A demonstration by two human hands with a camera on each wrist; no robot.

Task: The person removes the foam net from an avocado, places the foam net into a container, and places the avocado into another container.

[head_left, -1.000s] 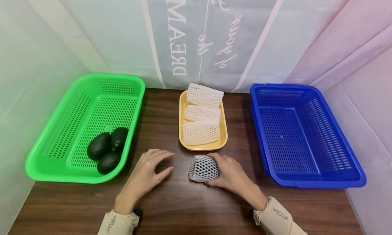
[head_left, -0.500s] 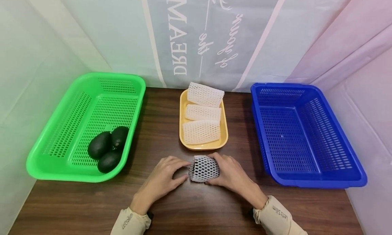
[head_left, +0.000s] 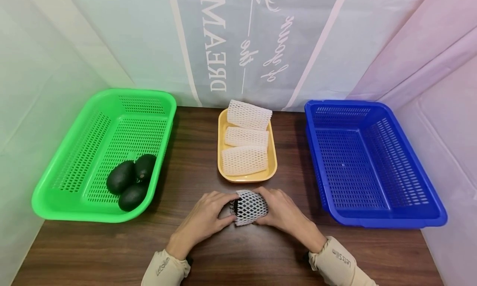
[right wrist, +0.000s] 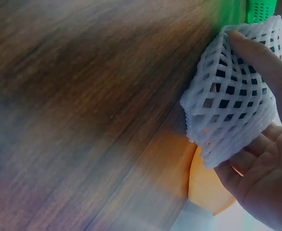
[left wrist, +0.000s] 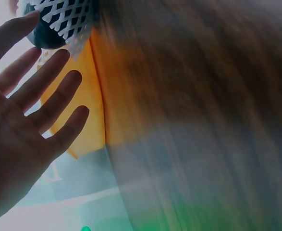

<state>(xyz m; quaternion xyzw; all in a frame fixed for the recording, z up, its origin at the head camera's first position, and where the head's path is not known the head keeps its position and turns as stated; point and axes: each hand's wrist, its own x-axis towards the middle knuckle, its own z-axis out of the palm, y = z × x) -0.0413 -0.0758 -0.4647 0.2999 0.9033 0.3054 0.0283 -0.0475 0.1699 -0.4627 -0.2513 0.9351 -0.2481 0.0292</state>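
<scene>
A white foam net sleeve lies sideways at the table's front middle, around a dark avocado whose rounded end shows at the sleeve's left opening. My right hand grips the sleeve's right end, the thumb on one side and fingers beneath in the right wrist view. At the left opening, my left hand pinches the avocado's exposed end between thumb and index finger. Its other fingers are spread in the left wrist view. Most of the avocado is hidden by the netting.
A green basket at left holds three dark avocados. Behind the hands, a yellow tray carries three white foam sleeves. To the right stands a blue basket. A printed cloth hangs along the back edge.
My left hand has moved right from beside the green basket to the sleeve's opening and now touches it. The right hand keeps its grip; the sleeve has tilted slightly.
</scene>
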